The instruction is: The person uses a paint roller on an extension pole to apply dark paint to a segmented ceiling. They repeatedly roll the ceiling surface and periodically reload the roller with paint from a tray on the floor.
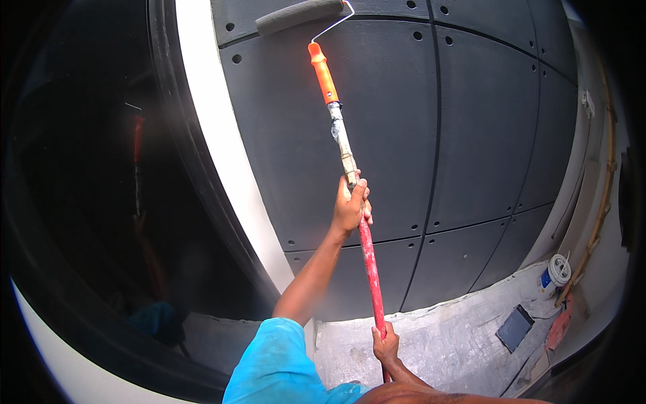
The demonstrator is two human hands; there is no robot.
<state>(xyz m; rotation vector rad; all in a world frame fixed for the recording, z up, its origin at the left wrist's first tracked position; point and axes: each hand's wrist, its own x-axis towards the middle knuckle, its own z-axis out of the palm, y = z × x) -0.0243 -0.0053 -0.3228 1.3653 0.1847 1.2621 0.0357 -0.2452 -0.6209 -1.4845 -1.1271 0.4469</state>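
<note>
A paint roller with a grey sleeve [299,16] and an orange handle [324,75] is fixed to a long red pole [371,269]. Its sleeve lies at the top of a dark grey panelled wall [336,81]; whether it touches the surface I cannot tell. Where the pole meets a worn, pale, tied section [342,138], my left hand [350,205] is closed around it, the arm stretched upward. Lower down, near my body, my right hand [385,344] grips the same pole. The pole's bottom end is hidden.
Left of the wall runs a white upright strip [225,135] beside a dark glossy pane [87,175] with reflections. A pale sheet [431,343] covers the floor. At right are a white bucket [556,271], a black tray [515,328] and a bamboo-like pole [601,215].
</note>
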